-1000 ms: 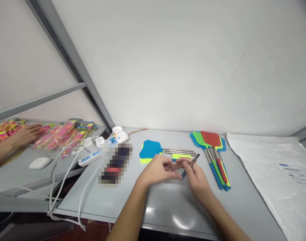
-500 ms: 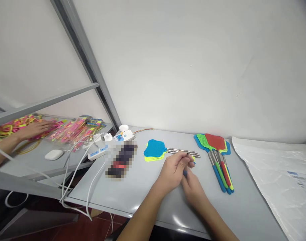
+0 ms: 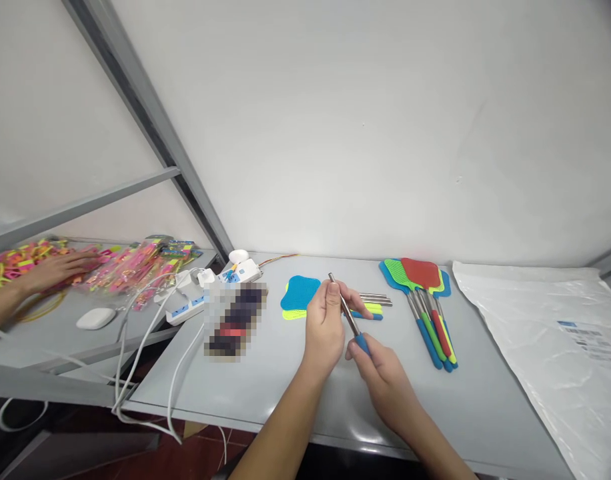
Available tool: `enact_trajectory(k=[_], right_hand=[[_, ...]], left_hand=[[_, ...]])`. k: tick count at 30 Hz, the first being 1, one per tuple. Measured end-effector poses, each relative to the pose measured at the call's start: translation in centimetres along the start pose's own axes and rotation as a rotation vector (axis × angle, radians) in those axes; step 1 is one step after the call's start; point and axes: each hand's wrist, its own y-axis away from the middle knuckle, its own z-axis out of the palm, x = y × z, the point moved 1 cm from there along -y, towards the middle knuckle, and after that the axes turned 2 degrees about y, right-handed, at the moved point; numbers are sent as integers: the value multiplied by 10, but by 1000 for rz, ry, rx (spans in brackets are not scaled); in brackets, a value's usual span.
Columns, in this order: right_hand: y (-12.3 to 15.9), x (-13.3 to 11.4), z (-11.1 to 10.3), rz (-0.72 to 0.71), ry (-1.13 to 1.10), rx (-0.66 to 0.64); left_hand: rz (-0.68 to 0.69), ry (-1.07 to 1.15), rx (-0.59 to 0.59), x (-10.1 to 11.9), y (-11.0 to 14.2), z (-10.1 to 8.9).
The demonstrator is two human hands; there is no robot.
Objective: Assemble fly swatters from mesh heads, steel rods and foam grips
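My right hand (image 3: 383,377) is closed around the blue grip of a metal-shafted handle (image 3: 349,313), held tilted above the table. My left hand (image 3: 323,330) is wrapped about the upper part of its shaft, thumb along the near side and fingers behind. Beyond the left hand lie a blue fly swatter head (image 3: 299,293) and a yellow one (image 3: 293,314) under it, partly hidden. To their right are several metal rods (image 3: 378,299), with yellow and blue grips (image 3: 370,317) just below. Fly swatters (image 3: 430,307) with red, green, yellow and blue heads are bunched farther right.
A white plastic bag (image 3: 525,333) covers the right end of the table. Left are a pixelated object (image 3: 235,323), power strips (image 3: 185,308) and white cables (image 3: 173,387). Past a metal post (image 3: 173,147), another person's hand (image 3: 65,267) rests by pink and yellow packaged items (image 3: 140,263).
My hands have turned the handle so its shaft now shows, tilted up and left. They have moved slightly apart along it. The view has shifted a little to the right.
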Motion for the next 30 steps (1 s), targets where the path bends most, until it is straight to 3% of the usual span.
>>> enact_trajectory(k=[13,18,22,26,30], right_hand=[[8,-19,2,-81,-34,-47],[9,-21,-5,-51,18,-91],[8,-25,-10,-24,-24,-148],[9,-23,-9,10,-87,-223],[12,-16,-8,35,-29,-210]], left_hand=[[-2,186,88,-4,19,11],[-16,146,42,-5,24,-2],[-124,98,-27,-10,38,-15],[-168,69,32,-16,50,-25],[-153,-12,62,-16,53,-30]])
